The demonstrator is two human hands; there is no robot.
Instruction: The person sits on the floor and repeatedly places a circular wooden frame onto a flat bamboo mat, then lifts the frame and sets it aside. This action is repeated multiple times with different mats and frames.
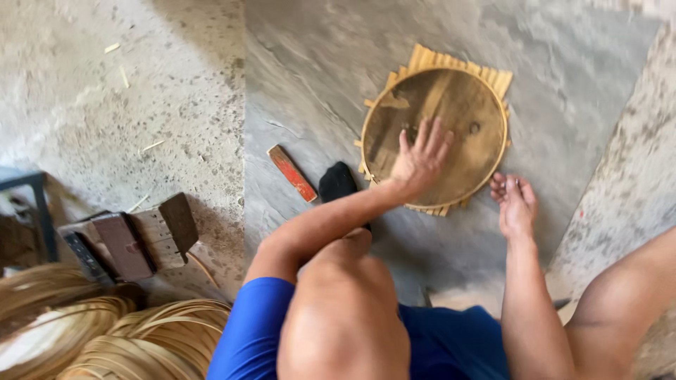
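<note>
While the left hand (421,156) lies flat with its fingers spread on the round wooden board (436,134), the right hand (515,204) rests just beside the board's lower right rim. The right fingers are curled inward; whether they pinch anything cannot be told. The board lies on a woven mat of pale bamboo strips (461,63), whose cut ends project past the board's rim at the top and along the lower edge. Both lie on the grey stone slab (317,70), towards its far right part. A small round hole (474,128) shows in the board's face, right of the left hand. A red flat stick (291,172) and a black object (337,181) lie on the slab left of the board, near its lower left rim. A wooden block stand (130,239) sits on the concrete floor beside the slab's left edge. Coils of bamboo strip (113,331) lie at the lower left.
</note>
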